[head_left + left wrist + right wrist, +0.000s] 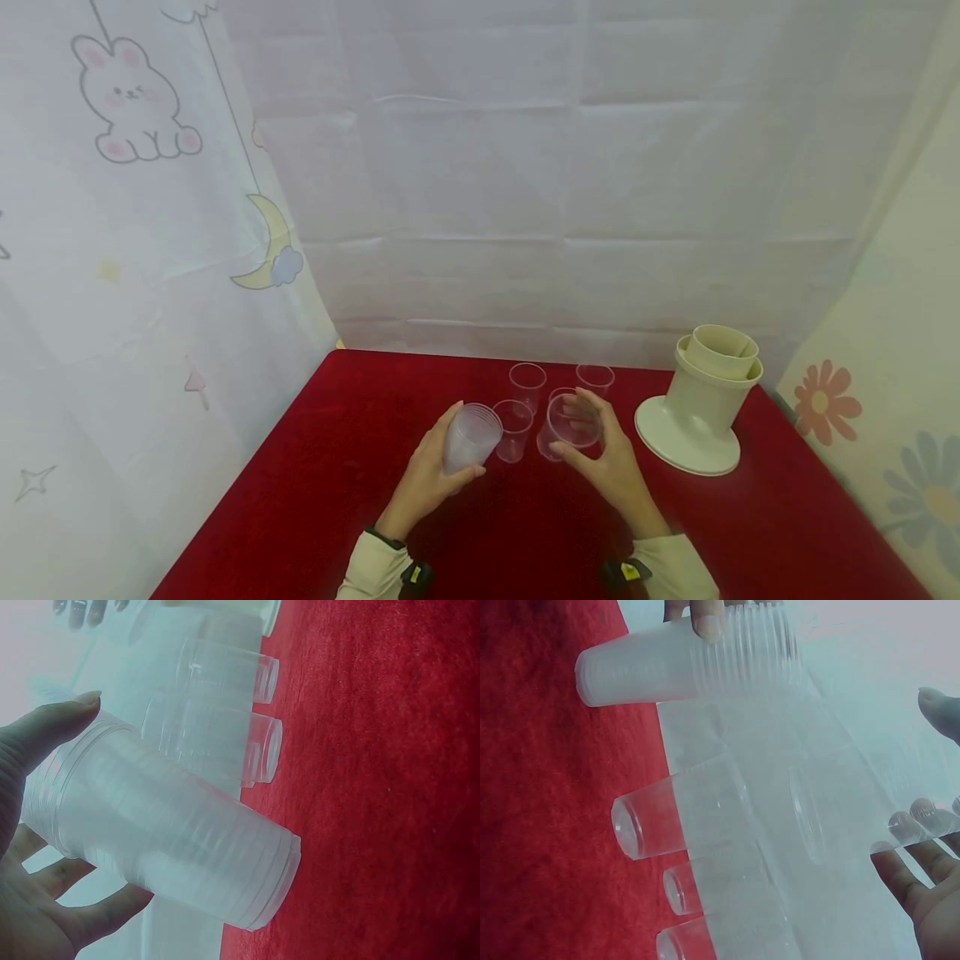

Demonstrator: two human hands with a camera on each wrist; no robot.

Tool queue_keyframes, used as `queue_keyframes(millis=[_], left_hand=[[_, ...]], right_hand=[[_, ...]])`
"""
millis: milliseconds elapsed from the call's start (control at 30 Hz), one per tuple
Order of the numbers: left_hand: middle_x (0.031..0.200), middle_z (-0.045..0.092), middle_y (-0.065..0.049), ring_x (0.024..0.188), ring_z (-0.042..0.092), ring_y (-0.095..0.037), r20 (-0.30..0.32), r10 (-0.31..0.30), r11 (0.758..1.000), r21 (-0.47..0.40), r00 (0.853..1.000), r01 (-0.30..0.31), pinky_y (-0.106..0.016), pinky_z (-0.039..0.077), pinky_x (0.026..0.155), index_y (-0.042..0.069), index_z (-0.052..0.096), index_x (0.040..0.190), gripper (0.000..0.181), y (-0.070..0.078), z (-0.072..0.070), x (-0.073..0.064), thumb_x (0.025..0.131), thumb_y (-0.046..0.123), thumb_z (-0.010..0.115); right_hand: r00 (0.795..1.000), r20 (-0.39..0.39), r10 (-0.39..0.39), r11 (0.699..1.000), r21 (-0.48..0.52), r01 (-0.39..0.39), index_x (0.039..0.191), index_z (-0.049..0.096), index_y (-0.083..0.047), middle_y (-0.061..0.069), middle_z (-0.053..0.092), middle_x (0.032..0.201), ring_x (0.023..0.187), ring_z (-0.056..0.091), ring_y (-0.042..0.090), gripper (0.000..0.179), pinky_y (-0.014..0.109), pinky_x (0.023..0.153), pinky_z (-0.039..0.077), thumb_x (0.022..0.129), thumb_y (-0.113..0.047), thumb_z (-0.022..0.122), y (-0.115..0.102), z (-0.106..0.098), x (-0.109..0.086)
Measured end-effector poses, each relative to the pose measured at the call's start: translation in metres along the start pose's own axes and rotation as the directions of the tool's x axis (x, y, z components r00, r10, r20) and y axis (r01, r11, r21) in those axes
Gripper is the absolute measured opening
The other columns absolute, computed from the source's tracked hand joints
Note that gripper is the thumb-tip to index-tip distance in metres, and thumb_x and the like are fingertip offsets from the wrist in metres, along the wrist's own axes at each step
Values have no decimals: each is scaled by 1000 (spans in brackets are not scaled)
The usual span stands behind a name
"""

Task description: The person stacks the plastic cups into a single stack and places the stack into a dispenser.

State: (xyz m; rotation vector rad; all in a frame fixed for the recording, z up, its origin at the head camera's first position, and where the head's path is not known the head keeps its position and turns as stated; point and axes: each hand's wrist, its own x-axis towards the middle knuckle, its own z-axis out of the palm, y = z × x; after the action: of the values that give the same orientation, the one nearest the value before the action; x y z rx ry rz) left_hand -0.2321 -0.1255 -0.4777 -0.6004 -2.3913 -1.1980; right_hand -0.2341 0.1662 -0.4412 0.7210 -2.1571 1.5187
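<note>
A nested stack of clear plastic cups (471,442) leans in my left hand (426,473), the thumb on one side and the fingers around the other. In the left wrist view the stack (172,825) tilts with its closed base away from the palm. My right hand (617,467) holds a single clear plastic cup (572,423) above the table, its fingers showing through the wall in the right wrist view. Between and beyond the hands, several clear cups stand upright on the red cloth, among them a near cup (513,435) and a far cup (528,383).
A cream plastic stand (705,400) with a wide round base and nested tubes is at the right. Red cloth (330,467) covers the table. Pale printed curtains (450,183) hang behind and on both sides.
</note>
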Motion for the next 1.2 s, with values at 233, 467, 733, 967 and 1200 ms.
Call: queue_keyframes(millis=[233,467,733,967,1200], left_hand=[[135,56,-11,110,57,-26,-6,4,1000,7,1000,-4,-44,52,77,22,34,155,94,-1,0,0,78,35,86],[134,56,-11,109,57,-26,-4,3,1000,4,1000,-3,-45,52,78,24,33,156,94,-1,0,0,79,35,85],[136,56,-12,111,57,-27,-7,2,1000,5,1000,-2,-46,52,79,22,34,155,94,-1,0,0,78,34,86],[136,56,-11,111,57,-27,-3,-2,1000,8,1000,2,-45,52,80,20,36,155,93,-1,-1,0,78,34,86],[136,56,-10,111,57,-26,4,4,1000,16,1000,-4,-45,52,81,20,35,155,94,-1,-1,1,78,35,86]], right_hand=[[1000,8,-2,1000,20,2,150,37,-17,16,54,141,125,53,15,83,17,104,38,82,-8,82,-5,-2,6],[1000,-4,-18,1000,25,18,150,38,-15,14,55,140,125,53,25,83,17,105,37,80,0,81,-8,0,13],[1000,-3,-14,1000,2,14,148,37,-4,18,54,139,121,53,36,82,20,103,40,78,5,80,-15,4,21],[999,-21,-45,999,31,45,146,41,-7,15,57,137,119,56,35,82,20,101,43,77,8,81,-27,9,27],[995,-6,-96,995,13,96,144,40,4,24,56,135,120,53,38,78,23,102,43,76,9,79,-57,10,37]])
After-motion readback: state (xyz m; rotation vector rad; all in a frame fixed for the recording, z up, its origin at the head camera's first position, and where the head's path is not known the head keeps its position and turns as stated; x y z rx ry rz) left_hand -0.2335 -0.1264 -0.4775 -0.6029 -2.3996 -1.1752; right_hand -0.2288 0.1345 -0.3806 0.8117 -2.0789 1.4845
